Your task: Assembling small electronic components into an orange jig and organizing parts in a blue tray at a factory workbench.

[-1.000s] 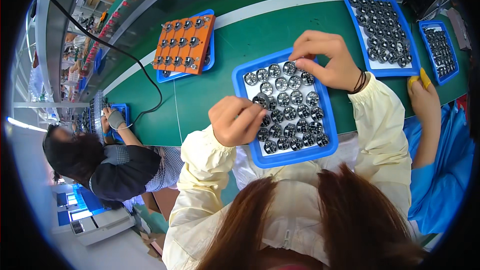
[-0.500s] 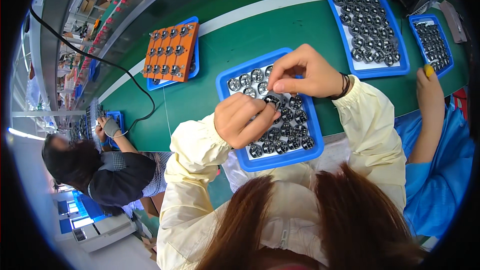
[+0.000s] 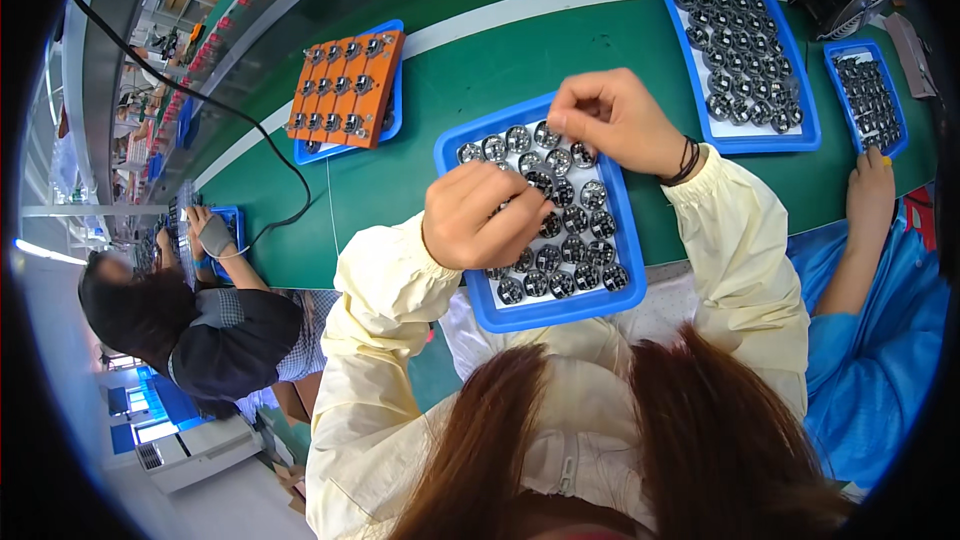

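Parts (image 3: 574,219) are laid in rows in a blue tray (image 3: 565,316), under both hands.
One part (image 3: 540,178) is held over the middle of the tray by the left hand (image 3: 485,215), its grip narrow and closed at the part's edge. The right hand (image 3: 618,127) is positioned over the tray's far right corner with its grip drawn narrow; whether anything is pinched there cannot be told. The tray is set at the near edge of the green tabletop (image 3: 450,80). To the left, an orange block (image 3: 345,90) bearing small components is rested on a second tray (image 3: 397,105). To the right, a large tray (image 3: 765,144) and a small tray (image 3: 898,136) are placed, both filled; a co-worker's hand (image 3: 872,183) is held at the small tray's near rim.
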`<state>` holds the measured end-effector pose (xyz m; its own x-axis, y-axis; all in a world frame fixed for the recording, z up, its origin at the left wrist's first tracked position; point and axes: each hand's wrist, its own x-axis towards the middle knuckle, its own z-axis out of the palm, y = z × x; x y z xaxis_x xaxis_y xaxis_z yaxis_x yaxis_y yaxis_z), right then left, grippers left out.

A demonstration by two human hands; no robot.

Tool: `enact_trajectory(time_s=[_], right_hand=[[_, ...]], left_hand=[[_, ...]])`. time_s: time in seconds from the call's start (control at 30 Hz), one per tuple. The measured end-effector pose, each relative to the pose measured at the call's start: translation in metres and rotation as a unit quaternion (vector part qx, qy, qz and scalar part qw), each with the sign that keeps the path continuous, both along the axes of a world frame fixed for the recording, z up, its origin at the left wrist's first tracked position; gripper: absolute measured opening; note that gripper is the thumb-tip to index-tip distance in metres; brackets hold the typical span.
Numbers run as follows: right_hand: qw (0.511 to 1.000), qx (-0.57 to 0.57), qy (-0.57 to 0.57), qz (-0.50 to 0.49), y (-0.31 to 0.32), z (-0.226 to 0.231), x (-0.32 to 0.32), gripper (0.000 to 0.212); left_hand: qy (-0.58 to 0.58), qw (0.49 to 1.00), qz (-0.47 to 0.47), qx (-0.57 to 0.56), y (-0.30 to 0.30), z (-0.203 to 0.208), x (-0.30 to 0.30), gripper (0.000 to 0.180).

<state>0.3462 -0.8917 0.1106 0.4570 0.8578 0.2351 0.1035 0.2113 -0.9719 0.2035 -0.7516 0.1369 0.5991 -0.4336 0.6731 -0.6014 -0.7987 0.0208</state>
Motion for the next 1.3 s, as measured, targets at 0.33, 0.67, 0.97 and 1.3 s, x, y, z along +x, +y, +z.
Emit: enact_trajectory(time_s=[0.33, 0.67, 0.97, 1.3], right_hand=[[0.854, -0.107, -0.361, -0.36, 0.002, -0.029, 0.041, 0.012], [0.824, -0.169, -0.408, -0.356, 0.01, -0.044, 0.041, 0.01], [0.816, -0.192, -0.4, -0.37, 0.014, -0.046, 0.039, 0.013], [0.809, -0.197, -0.401, -0.383, 0.013, -0.044, 0.037, 0.013]], left_hand=[[0.123, 0.963, 0.178, -0.16, 0.035, -0.012, -0.038, 0.004], [0.145, 0.949, 0.244, -0.137, 0.033, -0.031, -0.028, 0.006], [0.144, 0.945, 0.274, -0.106, 0.031, -0.038, -0.026, 0.007], [0.134, 0.943, 0.257, -0.164, 0.037, -0.034, -0.037, 0.007]])
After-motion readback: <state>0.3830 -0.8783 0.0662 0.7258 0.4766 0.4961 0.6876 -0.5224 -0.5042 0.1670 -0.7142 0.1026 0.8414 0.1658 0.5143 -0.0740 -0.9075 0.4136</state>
